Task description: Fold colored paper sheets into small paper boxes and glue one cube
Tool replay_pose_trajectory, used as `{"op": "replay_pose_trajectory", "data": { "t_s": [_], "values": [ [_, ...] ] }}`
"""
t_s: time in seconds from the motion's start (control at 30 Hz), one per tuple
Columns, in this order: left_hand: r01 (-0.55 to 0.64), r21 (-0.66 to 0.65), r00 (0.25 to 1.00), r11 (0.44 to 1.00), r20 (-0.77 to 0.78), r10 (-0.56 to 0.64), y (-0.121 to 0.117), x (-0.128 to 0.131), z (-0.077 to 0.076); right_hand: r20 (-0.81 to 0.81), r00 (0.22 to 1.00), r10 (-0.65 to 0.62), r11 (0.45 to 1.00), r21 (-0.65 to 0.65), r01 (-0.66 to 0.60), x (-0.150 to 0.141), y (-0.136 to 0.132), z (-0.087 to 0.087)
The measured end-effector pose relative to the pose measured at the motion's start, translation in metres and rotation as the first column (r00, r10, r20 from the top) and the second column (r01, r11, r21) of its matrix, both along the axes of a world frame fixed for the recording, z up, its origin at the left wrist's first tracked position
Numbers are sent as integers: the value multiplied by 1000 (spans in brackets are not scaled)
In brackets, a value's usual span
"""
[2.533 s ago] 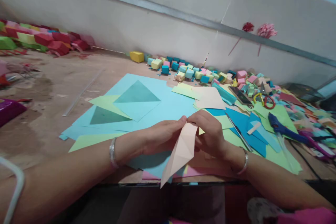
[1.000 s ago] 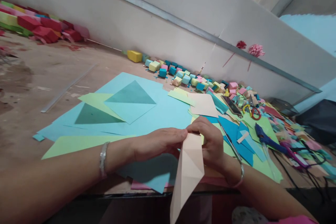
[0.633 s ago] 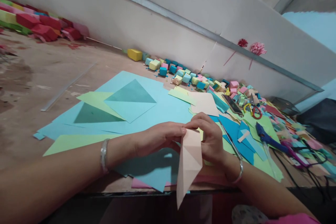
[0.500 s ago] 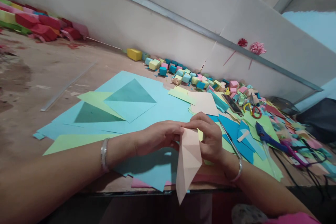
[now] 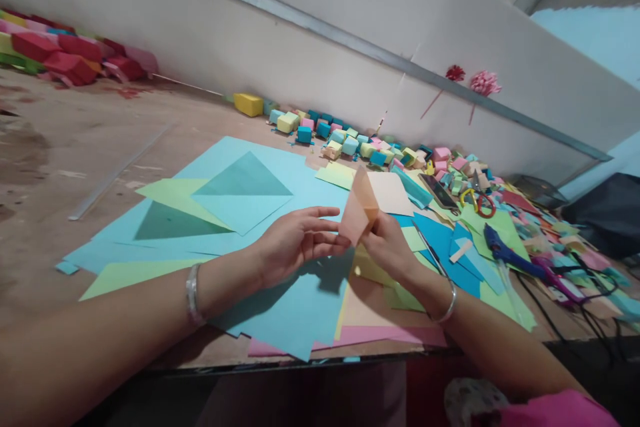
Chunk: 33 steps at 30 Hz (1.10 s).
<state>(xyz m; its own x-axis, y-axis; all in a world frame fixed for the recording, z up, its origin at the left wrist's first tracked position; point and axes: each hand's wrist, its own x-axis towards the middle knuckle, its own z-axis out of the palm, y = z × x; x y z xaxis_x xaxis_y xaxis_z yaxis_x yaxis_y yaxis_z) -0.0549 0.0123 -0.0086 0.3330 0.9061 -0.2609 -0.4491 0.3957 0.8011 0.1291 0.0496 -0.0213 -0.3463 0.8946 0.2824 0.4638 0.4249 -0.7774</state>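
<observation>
My right hand [image 5: 389, 245] grips a folded piece of peach paper [image 5: 358, 207] by its right side. The paper stands up off the table with its pointed end upward, and creases run across it. Fingers stretched out and apart, my left hand [image 5: 295, 243] is just to the left of the paper; its fingertips are at the paper's lower edge, and whether they touch it I cannot tell. Beneath the hands lie light blue sheets [image 5: 280, 313]. A folded blue square [image 5: 245, 180] and a folded green sheet [image 5: 185, 203] rest to the left.
Small paper boxes [image 5: 350, 145] line the wall, with larger red ones [image 5: 70, 67] at far left. On the right are a glue gun [image 5: 510, 253] with cables, scissors [image 5: 477, 202], a phone [image 5: 439, 192], a pen [image 5: 427, 243] and paper scraps. A metal ruler [image 5: 120, 173] lies left.
The peach paper has been lifted and turned, its point swinging from down near the table edge to upward. My left hand has let go and spread its fingers; my right hand keeps hold.
</observation>
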Motion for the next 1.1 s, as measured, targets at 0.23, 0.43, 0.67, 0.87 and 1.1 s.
{"op": "replay_pose_trajectory", "data": {
  "t_s": [0.23,0.43,0.67,0.87,1.1],
  "values": [
    [179,455,854,872,-511,92,-9,3,1,-210,975,-70,961,-276,9,-7,-4,-10],
    [223,599,587,769,-713,385,-7,2,-4,-35,998,51,975,-217,-57,-10,-15,-6],
    [252,563,454,787,-787,417,-2,-1,-2,223,966,-129,935,353,43,-6,-13,-2],
    [262,620,516,739,-738,435,-5,0,-7,184,979,-84,960,280,30,-8,-12,-5],
    [231,551,559,802,-750,354,-7,2,-2,221,972,-75,962,274,12,-8,-13,-6]
  ]
}}
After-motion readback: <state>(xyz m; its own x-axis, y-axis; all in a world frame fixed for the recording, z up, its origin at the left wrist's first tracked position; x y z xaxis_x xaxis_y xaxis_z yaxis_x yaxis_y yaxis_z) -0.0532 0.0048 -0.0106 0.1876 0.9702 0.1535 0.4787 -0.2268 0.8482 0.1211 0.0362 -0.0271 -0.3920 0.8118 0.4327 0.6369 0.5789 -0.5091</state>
